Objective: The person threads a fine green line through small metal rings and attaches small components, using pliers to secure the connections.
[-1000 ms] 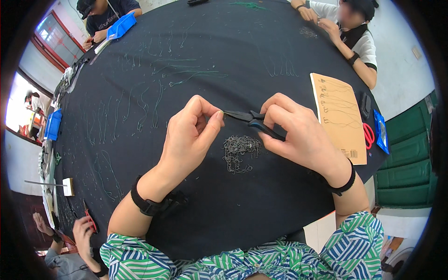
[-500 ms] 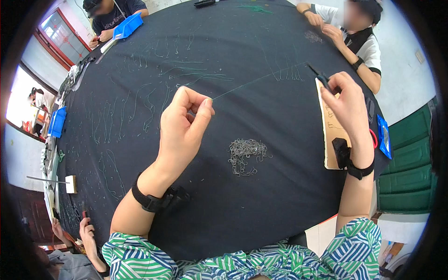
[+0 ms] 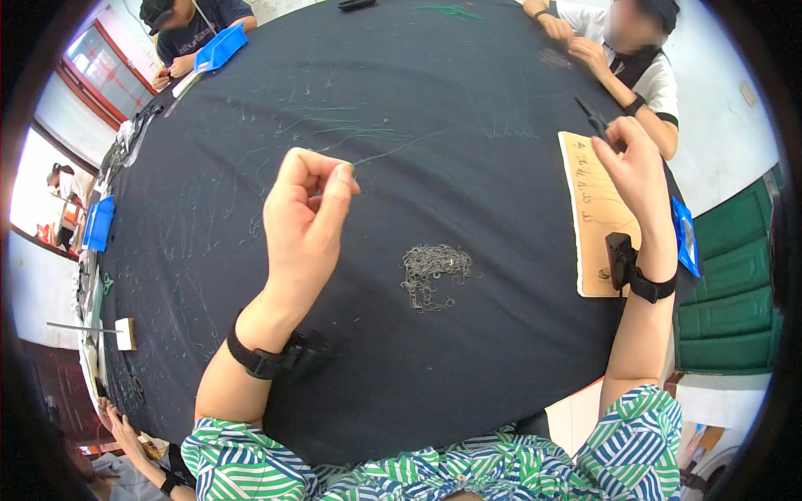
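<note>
My left hand (image 3: 305,204) is raised over the black-covered table, thumb and forefinger pinched on a thin green line (image 3: 405,149). The line trails off to the upper right and fades against the cloth. My right hand (image 3: 632,167) is closed around a slim dark pointed tool (image 3: 591,115), its tip facing up and left; the exact kind is unclear. Beneath that hand lies a tan cardboard sheet (image 3: 591,259) with several hook shapes and fine lines on it. A heap of small grey metal hooks (image 3: 436,265) sits in the middle of the table, between my forearms.
Several green lines (image 3: 334,125) are spread over the left and far cloth. Blue trays (image 3: 220,48) stand at the left edge. A blue packet (image 3: 685,238) lies at the right edge. People work at the far left, far right and lower left.
The line, stretched taut between my left hand and the tool, now hangs loose at its far end. My left hand has shifted slightly left; my right hand has moved right, away from it.
</note>
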